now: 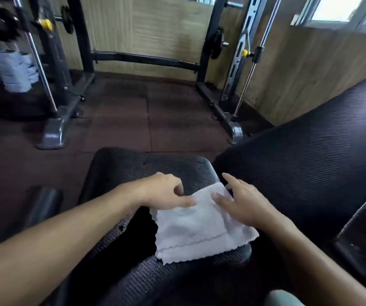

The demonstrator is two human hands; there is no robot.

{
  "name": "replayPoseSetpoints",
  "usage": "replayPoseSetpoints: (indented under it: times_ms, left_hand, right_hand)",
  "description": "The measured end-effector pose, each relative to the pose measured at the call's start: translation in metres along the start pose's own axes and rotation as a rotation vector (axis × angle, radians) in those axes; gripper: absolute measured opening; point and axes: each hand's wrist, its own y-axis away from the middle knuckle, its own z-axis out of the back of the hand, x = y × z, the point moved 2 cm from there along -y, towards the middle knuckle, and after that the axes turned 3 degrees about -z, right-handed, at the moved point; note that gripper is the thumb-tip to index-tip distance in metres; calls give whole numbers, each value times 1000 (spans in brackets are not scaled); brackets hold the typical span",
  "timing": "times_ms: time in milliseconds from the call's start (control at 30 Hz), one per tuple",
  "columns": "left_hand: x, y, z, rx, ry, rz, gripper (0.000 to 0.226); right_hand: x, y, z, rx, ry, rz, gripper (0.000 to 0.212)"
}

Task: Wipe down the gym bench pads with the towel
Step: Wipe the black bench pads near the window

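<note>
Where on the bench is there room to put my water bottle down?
The far half of the seat pad, beyond the left hand, is bare. So is most of the sloping back pad on the right. It is crowded where the towel lies, with the right hand on it and the left hand at its edge.

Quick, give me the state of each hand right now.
Left hand: open, fingers loosely curled, fingertips touching the white towel at its edge.
Right hand: open, straight fingers resting on the towel, which lies on the seat pad.
</note>
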Motion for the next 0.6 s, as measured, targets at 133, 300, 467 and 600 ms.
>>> replayPoseSetpoints:
  times_ms: [133, 300, 467, 600]
  left_hand:
    - [-8, -2, -2, 71, -35, 48, 58]
    - [-3, -2, 5, -7, 288, -69, 38]
    - [4, 3, 25, -239, 475, -158, 45]
    - [9, 14, 44, -214, 603, -145, 36]
  right_hand:
    - [5, -13, 1, 52, -100, 21, 37]
    - [-4, -8, 10, -68, -556, 133, 22]
    - [3, 1, 28, -336, -758, 216, 24]
    - [14, 3, 48, -391, -845, 259, 25]
